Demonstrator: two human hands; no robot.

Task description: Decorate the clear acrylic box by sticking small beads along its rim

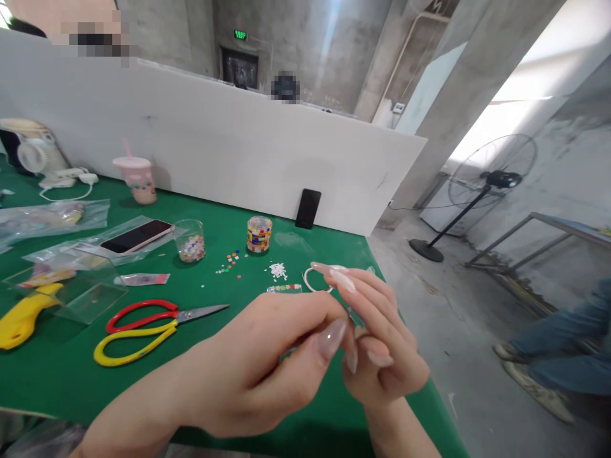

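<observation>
My left hand is closed, its thumb pressed against the bent index finger. Its fingertips meet those of my right hand, whose fingers bend over toward the thumb. Whatever lies between the fingers is too small and hidden to name. A thin white ring shows just behind the right fingertips; I cannot tell whether they touch it. Beyond the hands lie a strip of small coloured pieces and a heap of white bits. A glass covered in coloured mosaic tiles stands farther back.
Red-and-yellow-handled scissors lie left, near a yellow tool and a clear plastic box. Behind are a glass of beads, phones and a pink cup. A white partition borders the green table.
</observation>
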